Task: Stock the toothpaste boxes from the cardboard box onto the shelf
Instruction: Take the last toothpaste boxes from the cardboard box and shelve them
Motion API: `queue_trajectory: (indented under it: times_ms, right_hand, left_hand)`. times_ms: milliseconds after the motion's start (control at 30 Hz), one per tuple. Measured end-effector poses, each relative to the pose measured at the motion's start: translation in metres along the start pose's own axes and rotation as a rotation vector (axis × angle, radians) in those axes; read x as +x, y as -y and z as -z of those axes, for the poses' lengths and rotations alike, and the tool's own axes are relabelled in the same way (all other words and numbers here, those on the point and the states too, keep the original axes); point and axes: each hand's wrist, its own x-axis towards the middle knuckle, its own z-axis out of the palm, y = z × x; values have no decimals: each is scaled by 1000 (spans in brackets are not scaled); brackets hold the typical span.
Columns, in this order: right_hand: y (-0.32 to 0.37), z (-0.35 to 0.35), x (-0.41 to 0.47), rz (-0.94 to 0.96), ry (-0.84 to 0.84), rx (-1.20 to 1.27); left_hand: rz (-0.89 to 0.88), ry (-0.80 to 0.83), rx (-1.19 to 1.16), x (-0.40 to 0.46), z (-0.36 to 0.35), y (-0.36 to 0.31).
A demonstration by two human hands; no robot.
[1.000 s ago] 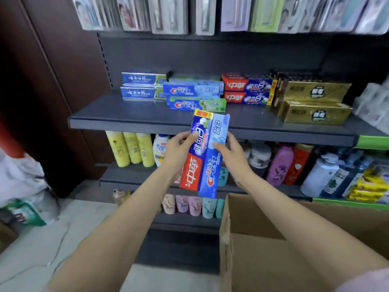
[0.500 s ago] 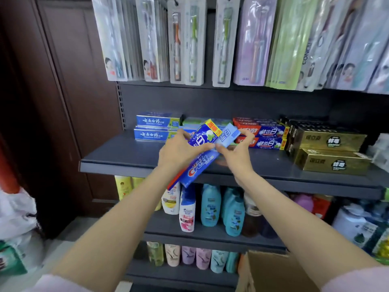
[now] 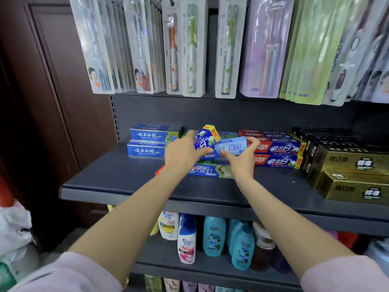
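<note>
My left hand grips a red-and-blue toothpaste box tilted over the dark shelf; its red end pokes out under my wrist. My right hand pinches a light blue toothpaste box by its end, lying almost level above the stacked Crest boxes. Both held boxes hover over the middle stack, just left of the red-and-blue boxes on the shelf. The cardboard box is out of view.
Blue-and-white boxes are stacked at the shelf's left, gold boxes at the right. Toothbrush packs hang above. Shampoo bottles fill the shelf below. A brown wooden panel stands to the left.
Both hands have carried the two boxes up and forward from below the shelf edge onto the shelf; the boxes have turned from upright toward level and separated. The cardboard box has left view.
</note>
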Motion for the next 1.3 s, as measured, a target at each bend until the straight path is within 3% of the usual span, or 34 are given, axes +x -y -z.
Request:
queue_trajectory:
  times_ms: [67,167,233,300,433,600,733,900,1133,1300]
  right_hand:
    - [-4,3,4,51,-63,-289]
    - [-6,3,3,313,-19,-764]
    - [-7,0,-2,499,80,-921]
    - [-6,-1,-7,521,157,-990]
    - [-1,3,-6,490,247,-1015]
    - [29,-15,-14,482,451,-497]
    - [56,-40,-18,452,657,-494]
    - [65,-73,-21,383,599,-424]
    - [67,-139,-26,403,454,-598]
    - [54,-171,-27,362,442,-784]
  left_hand:
    - [-9,25,5,4,-7,1]
    - [-28,65,-30,7,-18,2]
    - [11,64,-109,7,-21,4]
    - [47,64,-193,7,-20,8]
    - [82,62,-275,8,-10,22]
    - [-77,159,-98,5,11,43]
    - [-151,241,-108,8,29,70]
    - [-124,364,-280,17,44,135]
    - [-136,188,-248,64,48,203]
    - [-160,228,-160,89,35,218]
